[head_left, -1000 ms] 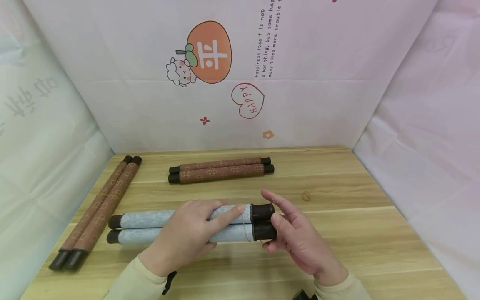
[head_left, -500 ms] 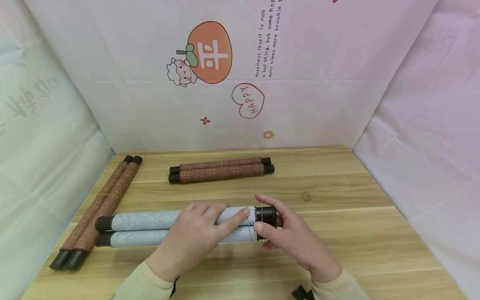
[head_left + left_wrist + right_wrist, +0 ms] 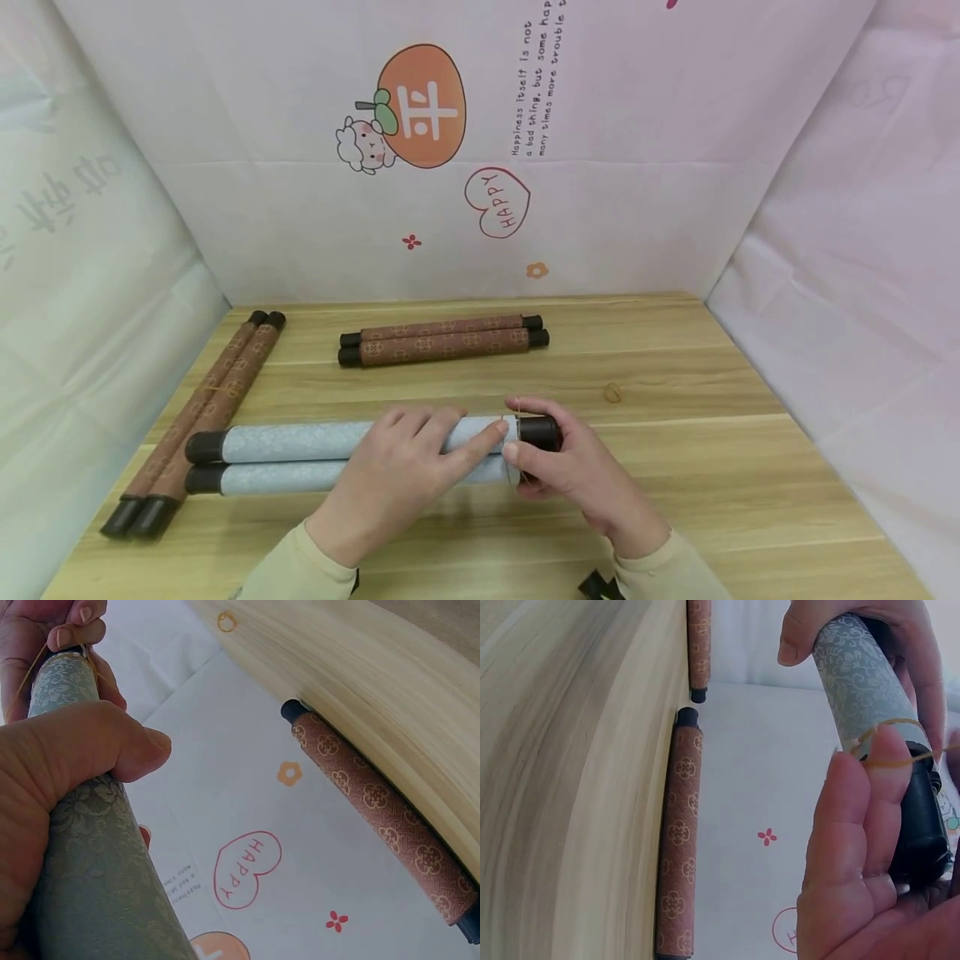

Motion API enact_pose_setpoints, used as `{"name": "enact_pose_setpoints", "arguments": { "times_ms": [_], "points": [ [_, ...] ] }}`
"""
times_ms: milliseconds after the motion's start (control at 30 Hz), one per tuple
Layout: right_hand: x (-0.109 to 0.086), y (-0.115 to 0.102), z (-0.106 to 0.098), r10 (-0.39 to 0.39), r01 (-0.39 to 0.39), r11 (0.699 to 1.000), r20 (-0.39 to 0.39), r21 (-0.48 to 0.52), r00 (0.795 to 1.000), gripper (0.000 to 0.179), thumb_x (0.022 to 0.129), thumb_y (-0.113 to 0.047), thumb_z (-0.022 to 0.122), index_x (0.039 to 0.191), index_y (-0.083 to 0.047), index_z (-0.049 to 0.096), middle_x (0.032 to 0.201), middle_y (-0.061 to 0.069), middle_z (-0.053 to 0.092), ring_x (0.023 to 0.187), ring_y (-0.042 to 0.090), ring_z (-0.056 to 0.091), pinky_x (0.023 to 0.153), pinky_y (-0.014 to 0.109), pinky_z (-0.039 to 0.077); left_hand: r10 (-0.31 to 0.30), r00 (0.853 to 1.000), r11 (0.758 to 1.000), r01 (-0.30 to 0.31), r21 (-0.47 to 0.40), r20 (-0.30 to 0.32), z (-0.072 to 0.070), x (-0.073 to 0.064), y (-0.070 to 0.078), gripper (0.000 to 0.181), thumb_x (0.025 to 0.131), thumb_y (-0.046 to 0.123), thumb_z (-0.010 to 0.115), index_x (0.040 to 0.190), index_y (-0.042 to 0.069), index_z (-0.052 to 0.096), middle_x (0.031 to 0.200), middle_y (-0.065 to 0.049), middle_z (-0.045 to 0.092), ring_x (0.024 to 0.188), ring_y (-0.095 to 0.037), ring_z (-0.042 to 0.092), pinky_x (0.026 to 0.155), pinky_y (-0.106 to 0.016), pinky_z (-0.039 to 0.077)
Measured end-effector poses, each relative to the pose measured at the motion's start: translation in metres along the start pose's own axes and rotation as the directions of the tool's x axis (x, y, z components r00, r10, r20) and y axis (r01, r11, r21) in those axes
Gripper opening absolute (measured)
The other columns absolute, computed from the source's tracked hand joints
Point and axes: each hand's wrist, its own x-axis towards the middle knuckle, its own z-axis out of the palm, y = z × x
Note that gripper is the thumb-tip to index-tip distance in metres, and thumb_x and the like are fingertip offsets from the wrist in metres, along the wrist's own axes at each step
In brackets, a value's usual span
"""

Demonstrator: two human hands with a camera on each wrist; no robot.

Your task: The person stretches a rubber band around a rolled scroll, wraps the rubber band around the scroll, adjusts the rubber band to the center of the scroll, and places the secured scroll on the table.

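Blue scrolls (image 3: 288, 442) gripped in my left hand (image 3: 408, 462); my right hand (image 3: 577, 475) around their black end (image 3: 538, 433), holding rubber band (image 3: 892, 763).

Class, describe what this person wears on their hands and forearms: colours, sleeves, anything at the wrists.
The left hand and right hand are both gloveless. The left sleeve and right sleeve are plain, pale cream and reach the wrists. A black piece shows beside the right sleeve; what it is cannot be told.
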Motion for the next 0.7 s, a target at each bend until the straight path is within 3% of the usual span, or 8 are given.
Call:
{"name": "enact_pose_setpoints", "arguments": {
  "times_ms": [400,567,700],
  "points": [
    [0.0044,0.0023,0.0031,0.024,-0.024,1.000,-0.002,-0.019,1.000,0.064,0.090,-0.026,0.082,0.148,-0.019,0.053,0.125,0.023,0.058,0.088,0.029,0.066,0.072,0.045,0.063,0.007,1.000,1.000,-0.007,0.009,-0.003,0.0007,-0.0033,0.0025,0.052,0.105,0.005,0.037,0.144,0.029,0.061,0.114,-0.009,0.069,0.083,-0.025,0.069,0.071,-0.042,0.059],
    [0.0050,0.0026,0.0036,0.024,-0.024,1.000,0.029,-0.017,0.999,0.072,0.091,-0.026,0.081,0.154,-0.019,0.048,0.123,0.023,0.059,0.086,0.026,0.064,0.068,0.040,0.061,-0.002,1.000,1.000,0.002,0.004,0.025,0.0037,-0.0072,0.0036,0.057,0.100,0.006,0.047,0.150,0.031,0.055,0.114,-0.006,0.069,0.083,-0.025,0.069,0.070,-0.041,0.058],
    [0.0068,0.0036,0.0062,0.036,-0.035,0.999,0.024,-0.004,0.999,0.074,0.092,-0.026,0.081,0.155,-0.017,0.042,0.122,0.023,0.059,0.084,0.024,0.061,0.066,0.035,0.058,-0.033,0.996,0.999,0.033,0.004,0.079,0.0045,-0.0090,0.0053,0.076,0.092,0.005,0.065,0.158,0.035,0.044,0.113,-0.006,0.069,0.078,-0.025,0.068,0.069,-0.041,0.058]
  ]
}}
